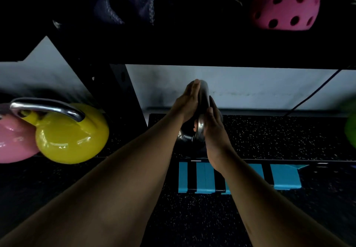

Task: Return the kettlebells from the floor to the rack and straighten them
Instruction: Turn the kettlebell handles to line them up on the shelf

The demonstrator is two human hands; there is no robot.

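Note:
A dark kettlebell (pixel 185 138) with a steel handle stands on the speckled bottom shelf of the rack (pixel 269 137), at the centre. My left hand (pixel 187 102) lies flat against the left side of its handle with fingers extended. My right hand (pixel 213 129) presses the right side of the handle. The body of the kettlebell is mostly hidden behind my hands. A yellow kettlebell (pixel 71 137) with a steel handle sits on the shelf at the left, touching a pink kettlebell (pixel 13 140) at the frame edge.
A black rack upright (pixel 119 92) stands between the yellow kettlebell and my hands. A pink perforated ball (pixel 285 4) and dark ropes (pixel 125 2) sit on the shelf above. Blue tape strips (pixel 285 175) mark the floor. A green object (pixel 351 129) shows at the right edge.

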